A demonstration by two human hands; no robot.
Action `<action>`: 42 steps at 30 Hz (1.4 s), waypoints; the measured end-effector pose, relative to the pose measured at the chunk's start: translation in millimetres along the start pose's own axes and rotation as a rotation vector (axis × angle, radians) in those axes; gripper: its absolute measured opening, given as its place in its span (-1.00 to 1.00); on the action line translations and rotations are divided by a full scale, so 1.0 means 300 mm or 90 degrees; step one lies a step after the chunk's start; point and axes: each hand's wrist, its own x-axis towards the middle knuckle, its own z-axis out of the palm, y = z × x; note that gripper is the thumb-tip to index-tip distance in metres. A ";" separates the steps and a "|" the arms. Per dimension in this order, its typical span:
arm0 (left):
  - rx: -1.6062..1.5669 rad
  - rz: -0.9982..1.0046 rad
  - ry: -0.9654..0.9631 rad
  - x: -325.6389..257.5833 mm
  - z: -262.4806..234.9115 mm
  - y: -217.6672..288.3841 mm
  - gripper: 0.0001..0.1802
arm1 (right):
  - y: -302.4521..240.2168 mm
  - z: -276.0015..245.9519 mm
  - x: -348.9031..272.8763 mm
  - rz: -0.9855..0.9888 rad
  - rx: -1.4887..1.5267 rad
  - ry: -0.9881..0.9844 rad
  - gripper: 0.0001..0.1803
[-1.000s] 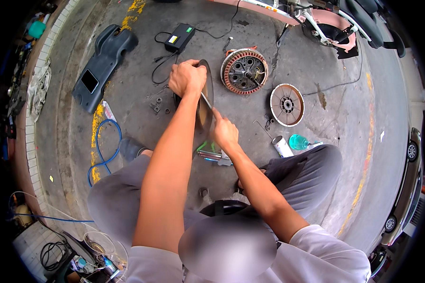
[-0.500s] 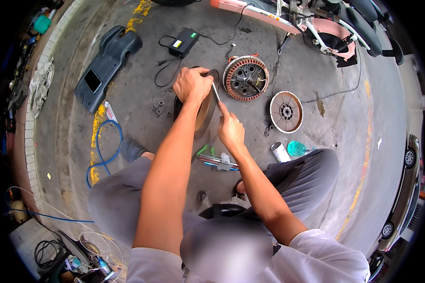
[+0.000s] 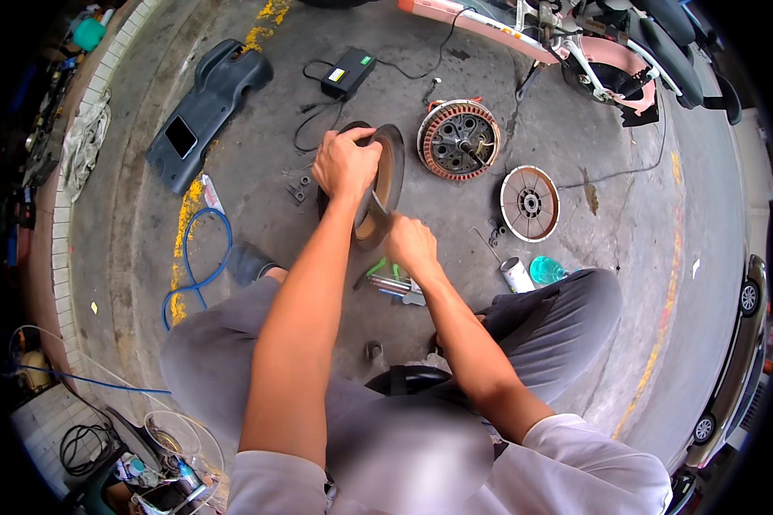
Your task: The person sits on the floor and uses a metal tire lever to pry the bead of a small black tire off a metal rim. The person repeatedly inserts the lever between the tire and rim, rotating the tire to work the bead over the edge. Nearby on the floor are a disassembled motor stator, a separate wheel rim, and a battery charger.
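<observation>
Left hand (image 3: 345, 163) covers the top rim of the upright metal disc (image 3: 385, 184), and the tool in the right hand (image 3: 410, 245) is mostly hidden in the fist, only a thin tip showing, kind unclear. Scooter (image 3: 610, 43) cut off by the top edge; parked car (image 3: 739, 360) cut off at the right rim. Blurred patch (image 3: 408, 459) hides the lap; small bits (image 3: 395, 283) on the floor by the right wrist too small to identify.

Upright wheel rim (image 3: 385, 184) on floor, stator (image 3: 458, 140) right of it, cover disc (image 3: 529, 202) farther right, panel (image 3: 204, 107) left.
</observation>
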 end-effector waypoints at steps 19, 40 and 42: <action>0.001 0.048 -0.011 -0.107 0.017 0.060 -0.66 | 0.019 0.040 -0.084 -0.050 -0.090 0.019 -0.61; -0.005 0.099 0.091 -0.158 0.011 -0.034 -0.66 | 0.045 0.151 -0.085 -0.061 -0.057 0.080 -0.54; 0.000 0.109 0.066 -0.172 -0.011 -0.063 -0.65 | 0.031 0.168 -0.102 -0.086 -0.059 0.056 -0.55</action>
